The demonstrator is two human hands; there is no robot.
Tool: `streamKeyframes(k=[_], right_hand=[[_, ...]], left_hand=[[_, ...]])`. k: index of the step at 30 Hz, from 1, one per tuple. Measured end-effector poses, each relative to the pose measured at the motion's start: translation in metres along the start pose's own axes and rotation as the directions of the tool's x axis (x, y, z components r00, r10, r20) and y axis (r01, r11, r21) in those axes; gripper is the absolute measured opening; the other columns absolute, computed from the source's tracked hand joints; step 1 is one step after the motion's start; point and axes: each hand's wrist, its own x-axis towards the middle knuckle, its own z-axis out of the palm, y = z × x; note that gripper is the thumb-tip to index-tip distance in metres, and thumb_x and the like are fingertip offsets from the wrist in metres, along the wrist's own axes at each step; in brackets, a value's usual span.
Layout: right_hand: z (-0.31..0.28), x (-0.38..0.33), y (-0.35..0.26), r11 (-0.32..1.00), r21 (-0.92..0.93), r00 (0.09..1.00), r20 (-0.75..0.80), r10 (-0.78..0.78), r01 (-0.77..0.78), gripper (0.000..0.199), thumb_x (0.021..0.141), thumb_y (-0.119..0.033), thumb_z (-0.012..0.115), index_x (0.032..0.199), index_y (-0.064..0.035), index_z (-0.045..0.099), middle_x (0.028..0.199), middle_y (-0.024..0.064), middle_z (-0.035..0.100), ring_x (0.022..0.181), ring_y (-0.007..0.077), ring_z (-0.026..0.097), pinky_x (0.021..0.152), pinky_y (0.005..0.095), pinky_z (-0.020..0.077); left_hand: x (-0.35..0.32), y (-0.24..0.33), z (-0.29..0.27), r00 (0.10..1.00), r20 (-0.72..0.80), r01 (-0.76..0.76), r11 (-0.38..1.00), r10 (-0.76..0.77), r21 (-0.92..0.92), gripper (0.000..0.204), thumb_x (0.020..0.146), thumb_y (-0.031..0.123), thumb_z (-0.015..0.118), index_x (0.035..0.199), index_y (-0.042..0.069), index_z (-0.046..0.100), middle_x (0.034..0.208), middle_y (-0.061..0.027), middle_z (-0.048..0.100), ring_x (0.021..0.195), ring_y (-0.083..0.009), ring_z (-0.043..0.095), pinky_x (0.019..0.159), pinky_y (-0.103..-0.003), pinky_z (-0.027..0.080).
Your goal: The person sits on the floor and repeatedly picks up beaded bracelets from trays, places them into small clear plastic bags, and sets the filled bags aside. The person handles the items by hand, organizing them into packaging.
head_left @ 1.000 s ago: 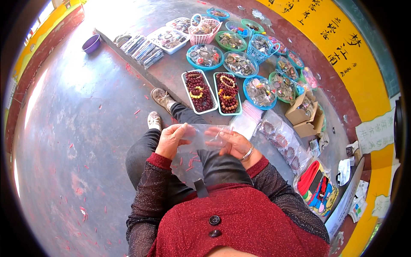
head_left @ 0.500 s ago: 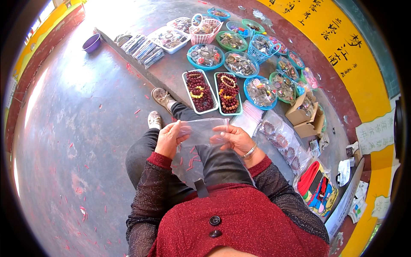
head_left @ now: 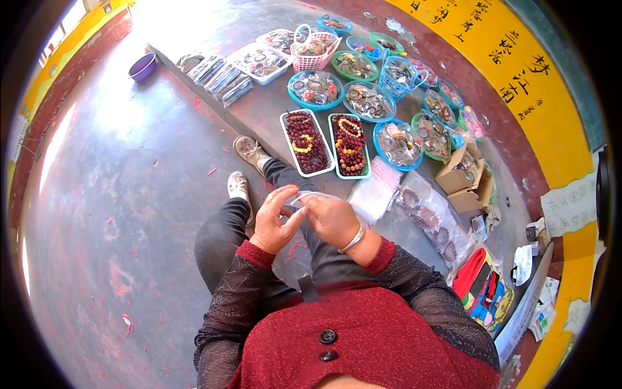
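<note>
Above my crossed legs, both hands are drawn close together on a thin clear plastic bag (head_left: 299,198). My left hand (head_left: 273,223) pinches one side of it, with the thumb pointing toward the other hand. My right hand (head_left: 334,222) is closed over the opposite side, knuckles up, and wears a silver bangle. Only a narrow strip of the bag shows between and above the fingers; the rest is bunched up or hidden. Beyond my hands stand a white tray (head_left: 286,123) and a pale green tray (head_left: 369,170) of beaded bracelets.
To the right lie a stack of clear bags (head_left: 374,198), bagged bracelets (head_left: 433,217) and an open cardboard box (head_left: 468,198). Round baskets of packed trinkets, such as a blue basket (head_left: 378,152), fill the far side. A purple basin (head_left: 142,67) stands far left.
The bag was spread flat between my two hands; now it is gathered small. My right hand has moved left and turned knuckles up, close to my left hand.
</note>
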Motion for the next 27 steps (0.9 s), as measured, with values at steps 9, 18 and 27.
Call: streamKeyframes(k=[9, 18, 27], right_hand=[[0.016, 0.008, -0.012, 0.995, -0.099, 0.983, 0.182, 0.016, 0.002, 0.022, 0.081, -0.015, 0.053, 0.099, -0.0027, 0.058, 0.112, 0.022, 0.055, 0.076, 0.0351, 0.062, 0.068, 0.0399, 0.0511], [0.032, 0.003, -0.001, 0.986, -0.066, 0.987, 0.053, -0.151, 0.155, 0.026, 0.077, -0.009, 0.058, 0.102, -0.0031, 0.059, 0.109, 0.0173, 0.058, 0.087, 0.0318, 0.062, 0.073, 0.0361, 0.0511], [0.031, -0.011, 0.119, 0.981, -0.023, 0.972, -0.145, 0.188, -0.193, 0.022, 0.076, -0.008, 0.058, 0.097, -0.0055, 0.063, 0.097, 0.013, 0.062, 0.084, 0.0279, 0.061, 0.072, 0.0354, 0.0502]], left_hand=[[0.0, -0.02, -0.005, 0.977, -0.202, 0.098, 0.987, -0.071, 0.13, 0.023, 0.076, 0.003, 0.055, 0.098, -0.001, 0.062, 0.087, -0.0087, 0.064, 0.078, -0.0131, 0.06, 0.071, -0.025, 0.047], [0.003, -0.028, -0.016, 0.954, -0.278, 0.204, 0.926, -0.114, 0.319, 0.022, 0.075, 0.011, 0.059, 0.095, 0.004, 0.066, 0.082, -0.0141, 0.064, 0.076, -0.0292, 0.063, 0.07, -0.034, 0.049], [0.01, -0.016, -0.046, 0.898, -0.332, 0.356, 0.919, -0.287, 0.169, 0.019, 0.08, 0.014, 0.059, 0.094, 0.004, 0.068, 0.069, -0.0129, 0.064, 0.059, -0.0186, 0.062, 0.057, -0.03, 0.048]])
